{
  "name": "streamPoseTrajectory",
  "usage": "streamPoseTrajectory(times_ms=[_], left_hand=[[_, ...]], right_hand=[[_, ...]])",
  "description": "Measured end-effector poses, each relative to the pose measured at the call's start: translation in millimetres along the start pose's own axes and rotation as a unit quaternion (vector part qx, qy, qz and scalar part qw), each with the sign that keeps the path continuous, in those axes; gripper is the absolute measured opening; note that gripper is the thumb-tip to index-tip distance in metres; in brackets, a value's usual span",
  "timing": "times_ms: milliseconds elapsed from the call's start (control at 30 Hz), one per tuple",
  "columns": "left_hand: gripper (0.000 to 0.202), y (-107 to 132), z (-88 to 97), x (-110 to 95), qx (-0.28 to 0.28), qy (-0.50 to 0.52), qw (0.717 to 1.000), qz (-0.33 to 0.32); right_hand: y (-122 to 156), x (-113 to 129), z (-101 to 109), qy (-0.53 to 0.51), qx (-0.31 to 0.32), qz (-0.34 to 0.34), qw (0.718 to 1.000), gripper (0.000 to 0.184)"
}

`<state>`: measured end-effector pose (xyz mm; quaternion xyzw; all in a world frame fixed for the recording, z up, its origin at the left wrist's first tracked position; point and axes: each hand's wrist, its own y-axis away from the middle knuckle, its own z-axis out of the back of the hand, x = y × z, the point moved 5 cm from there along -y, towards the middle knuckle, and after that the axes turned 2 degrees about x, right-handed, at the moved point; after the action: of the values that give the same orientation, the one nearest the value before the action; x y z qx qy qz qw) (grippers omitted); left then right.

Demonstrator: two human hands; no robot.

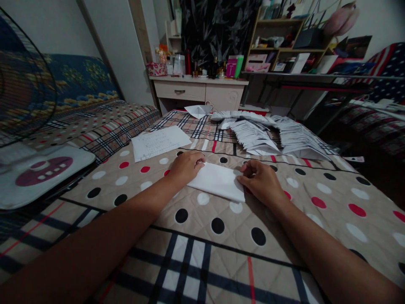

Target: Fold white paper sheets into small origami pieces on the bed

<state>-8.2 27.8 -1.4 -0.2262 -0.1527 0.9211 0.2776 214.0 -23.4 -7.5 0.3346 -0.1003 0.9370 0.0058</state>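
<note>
A folded sheet of white paper (218,182) lies on the patterned bedspread in front of me. At its left end my left hand (186,168) has its fingers curled closed on the paper's edge. My right hand (261,181) pinches the right end between thumb and forefinger. Farther off to the left rests a flat sheet with handwriting (161,142). Behind the paper, to the right, several folded papers sit in fanned stacks (253,137), and one loose folded piece (198,111) lies near the bed's far edge.
The quilted bedspread (139,236) has dots and plaid bands. A fan (25,80) with a white base (72,158) stands at the left. Beyond the bed are a drawer cabinet (180,90) crowded with bottles and a shelf unit (278,23). A long table (348,77) stands at the right.
</note>
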Motion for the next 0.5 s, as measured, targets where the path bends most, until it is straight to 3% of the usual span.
streamPoseTrajectory(times_ms=[133,233,333,400,500], left_hand=[[0.011,2,4.8,-17,-0.038,-0.135,0.986,-0.086],[0.017,3,-2.0,-28,0.012,-0.158,0.979,-0.128],[0.016,5,-10.7,-32,0.07,-0.153,0.982,-0.088],[0.016,8,-13.6,-37,0.079,-0.158,0.982,-0.06],[0.032,13,-14.6,-49,0.079,-0.151,0.984,-0.045]], right_hand=[[0,1,-1,0.017,0.005,-0.004,1.0,0.012],[1,2,-1,0.023,0.006,-0.008,1.0,0.011],[1,2,-1,0.025,0.005,-0.011,1.0,0.011],[1,2,-1,0.023,0.005,-0.011,1.0,0.01],[1,2,-1,0.019,0.006,-0.017,1.0,0.009]])
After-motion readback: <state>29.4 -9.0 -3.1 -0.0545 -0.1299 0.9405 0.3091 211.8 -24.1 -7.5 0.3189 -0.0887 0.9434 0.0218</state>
